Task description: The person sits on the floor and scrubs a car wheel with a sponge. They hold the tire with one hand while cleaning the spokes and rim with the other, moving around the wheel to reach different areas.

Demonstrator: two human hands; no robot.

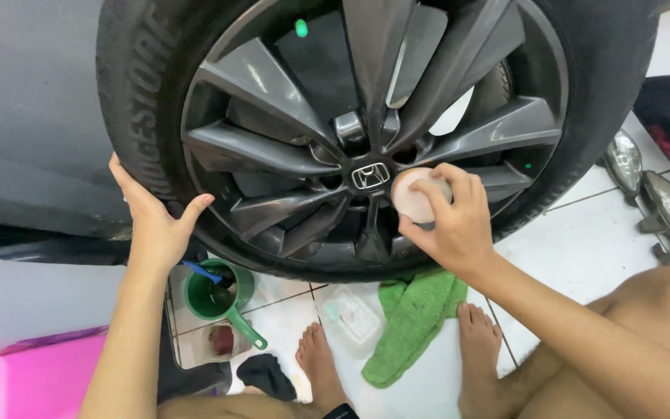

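A green cloth [412,322] and a clear plastic container [350,316] are seen on the tiled floor [583,248] between bare feet; a green scoop [219,295] lies to the left; a round pale sponge pad [412,195] is gripped in the right hand [447,221] and pressed to the grey alloy wheel [374,132] beside its hub; the left hand [153,221] is spread wide against the tyre [137,101].

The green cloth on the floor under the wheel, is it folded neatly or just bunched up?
Bunched up. The green cloth lies crumpled in loose folds on the white tile floor, between the person's feet, below the right hand.
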